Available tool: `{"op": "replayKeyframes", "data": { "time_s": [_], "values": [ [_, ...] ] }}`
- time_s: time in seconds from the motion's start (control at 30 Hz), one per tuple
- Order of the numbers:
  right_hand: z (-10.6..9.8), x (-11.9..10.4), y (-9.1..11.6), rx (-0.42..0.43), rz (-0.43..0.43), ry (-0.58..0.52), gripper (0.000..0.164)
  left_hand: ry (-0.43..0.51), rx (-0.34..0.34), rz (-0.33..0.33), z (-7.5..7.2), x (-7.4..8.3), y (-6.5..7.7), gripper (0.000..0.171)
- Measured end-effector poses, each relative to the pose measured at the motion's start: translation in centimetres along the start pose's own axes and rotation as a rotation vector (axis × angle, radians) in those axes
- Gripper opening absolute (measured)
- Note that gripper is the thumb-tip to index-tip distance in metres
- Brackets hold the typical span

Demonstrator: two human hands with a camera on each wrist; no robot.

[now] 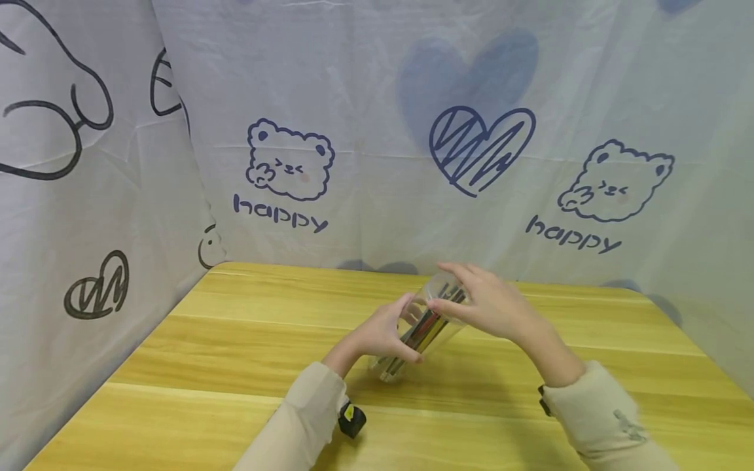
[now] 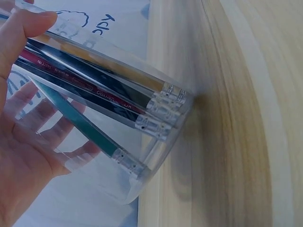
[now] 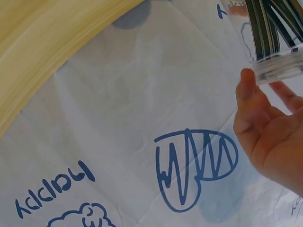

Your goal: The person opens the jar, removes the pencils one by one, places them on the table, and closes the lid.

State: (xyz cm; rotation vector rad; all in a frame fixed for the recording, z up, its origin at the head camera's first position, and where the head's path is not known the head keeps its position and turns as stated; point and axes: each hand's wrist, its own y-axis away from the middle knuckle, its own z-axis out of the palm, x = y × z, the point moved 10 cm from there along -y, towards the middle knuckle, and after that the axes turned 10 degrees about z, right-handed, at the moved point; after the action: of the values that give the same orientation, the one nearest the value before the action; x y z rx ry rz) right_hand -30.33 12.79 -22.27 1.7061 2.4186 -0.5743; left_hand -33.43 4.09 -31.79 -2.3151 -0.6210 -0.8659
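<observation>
Head: we're seeing a clear container (image 1: 437,331) leaning over mid-table (image 1: 235,386), its raised end far right; left hand (image 1: 381,332) is gripping its side, right hand (image 1: 497,304) is pinching the raised end. Left wrist: pencils (image 2: 85,82) are lying lengthwise inside. Right wrist: right hand is holding the clear end; lid or rim, we're not telling for sure.
</observation>
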Motion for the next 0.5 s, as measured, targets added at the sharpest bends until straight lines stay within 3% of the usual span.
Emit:
{"op": "replayKeyframes", "data": {
  "time_s": [0.2,0.5],
  "values": [
    [-0.21,0.04,-0.33,0.049,0.035,0.077,0.069,-0.001,0.003,-0.001,-0.05,0.02,-0.02,0.082],
    [-0.37,-0.55,-0.05,0.034,-0.035,0.021,0.062,0.003,0.002,0.031,-0.06,0.14,-0.06,0.083]
  ]
}}
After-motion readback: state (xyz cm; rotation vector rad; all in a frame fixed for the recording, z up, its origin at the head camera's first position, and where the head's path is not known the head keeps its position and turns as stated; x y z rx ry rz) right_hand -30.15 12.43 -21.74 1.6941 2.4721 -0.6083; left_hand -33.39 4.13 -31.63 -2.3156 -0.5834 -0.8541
